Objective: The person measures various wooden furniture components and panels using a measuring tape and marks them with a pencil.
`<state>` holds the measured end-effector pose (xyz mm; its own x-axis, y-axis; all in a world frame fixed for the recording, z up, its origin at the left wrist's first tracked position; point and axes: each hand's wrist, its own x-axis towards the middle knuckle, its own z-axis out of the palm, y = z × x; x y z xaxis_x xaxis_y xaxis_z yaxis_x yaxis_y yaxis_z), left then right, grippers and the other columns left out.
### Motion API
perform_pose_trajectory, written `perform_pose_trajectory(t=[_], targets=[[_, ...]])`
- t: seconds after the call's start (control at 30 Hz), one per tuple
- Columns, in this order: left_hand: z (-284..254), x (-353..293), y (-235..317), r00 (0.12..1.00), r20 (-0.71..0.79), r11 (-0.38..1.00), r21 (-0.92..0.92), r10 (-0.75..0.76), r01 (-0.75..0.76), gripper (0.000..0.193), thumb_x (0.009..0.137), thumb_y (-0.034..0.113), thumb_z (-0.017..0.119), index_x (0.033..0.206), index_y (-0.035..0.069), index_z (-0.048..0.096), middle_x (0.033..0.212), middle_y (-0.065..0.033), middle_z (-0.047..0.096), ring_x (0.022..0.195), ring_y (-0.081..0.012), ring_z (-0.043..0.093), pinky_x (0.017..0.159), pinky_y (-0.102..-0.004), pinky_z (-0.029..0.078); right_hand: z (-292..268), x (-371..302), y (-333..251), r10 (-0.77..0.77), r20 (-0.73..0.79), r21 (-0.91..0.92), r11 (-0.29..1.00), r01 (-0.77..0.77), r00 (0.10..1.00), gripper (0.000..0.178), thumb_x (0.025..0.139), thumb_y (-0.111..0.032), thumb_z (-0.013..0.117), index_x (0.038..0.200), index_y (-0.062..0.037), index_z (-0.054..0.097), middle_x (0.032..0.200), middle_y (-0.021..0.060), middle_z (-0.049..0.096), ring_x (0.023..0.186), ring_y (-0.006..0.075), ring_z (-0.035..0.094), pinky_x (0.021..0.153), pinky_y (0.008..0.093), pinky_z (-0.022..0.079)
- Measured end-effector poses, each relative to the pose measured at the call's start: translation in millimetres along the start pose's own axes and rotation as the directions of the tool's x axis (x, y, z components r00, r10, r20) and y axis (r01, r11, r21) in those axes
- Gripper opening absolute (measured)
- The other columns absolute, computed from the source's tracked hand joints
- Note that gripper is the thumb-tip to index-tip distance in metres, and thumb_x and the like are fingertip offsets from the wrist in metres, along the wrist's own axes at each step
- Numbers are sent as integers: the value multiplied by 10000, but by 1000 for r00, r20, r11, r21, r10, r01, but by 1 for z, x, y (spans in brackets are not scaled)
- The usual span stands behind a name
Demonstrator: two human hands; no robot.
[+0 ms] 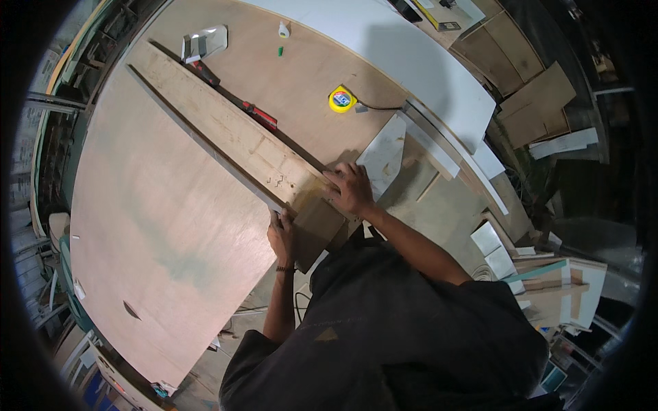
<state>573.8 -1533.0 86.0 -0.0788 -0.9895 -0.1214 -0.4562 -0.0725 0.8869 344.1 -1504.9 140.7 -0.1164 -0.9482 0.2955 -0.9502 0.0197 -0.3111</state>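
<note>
A long pale wooden board (226,127) lies slantwise across the worktable, with a thin strip standing along each long side. At its near end, by my body, is a brown wooden panel (317,226). My left hand (279,236) grips the near left corner, where the left strip (199,135) meets the panel. My right hand (351,188) is closed over the near right edge of the board, its fingertips partly hidden. Beyond the right strip lie a red and black tool (260,116) and another red and black tool (204,72).
A yellow tape measure (341,99) lies on the plywood tabletop (151,205) to the right. Farther off are a white bottle (284,30), a small green cap (280,51) and a shiny pouch (205,44). Offcuts (538,103) and boards are stacked at right.
</note>
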Motion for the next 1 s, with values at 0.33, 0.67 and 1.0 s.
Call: perform_pose_trajectory(t=[0.33,0.67,1.0], targets=[[17,10,-8,995,-31,996,-24,-90,89,533,1007,417,484,1402,59,499,933,-247,692,863,-407,683,713,-468,505,-20,132,47,-86,-17,-146,986,82,996,621,840,-382,711,1396,-203,500,1261,154,483,1126,355,505,984,511,385],[20,12,-19,999,-4,999,18,-44,44,521,1025,406,466,1460,121,430,922,-254,679,847,-455,658,677,-498,496,-9,124,34,99,25,570,816,-95,995,460,895,-284,669,1296,-91,555,1080,143,667,871,246,643,784,377,516],[23,3,-7,986,-161,999,0,-36,36,469,1023,337,465,1398,56,473,886,-267,669,831,-456,655,689,-504,495,-137,79,93,417,279,956,-203,-210,865,441,982,-461,468,1138,-66,588,900,111,674,687,168,599,607,294,461]])
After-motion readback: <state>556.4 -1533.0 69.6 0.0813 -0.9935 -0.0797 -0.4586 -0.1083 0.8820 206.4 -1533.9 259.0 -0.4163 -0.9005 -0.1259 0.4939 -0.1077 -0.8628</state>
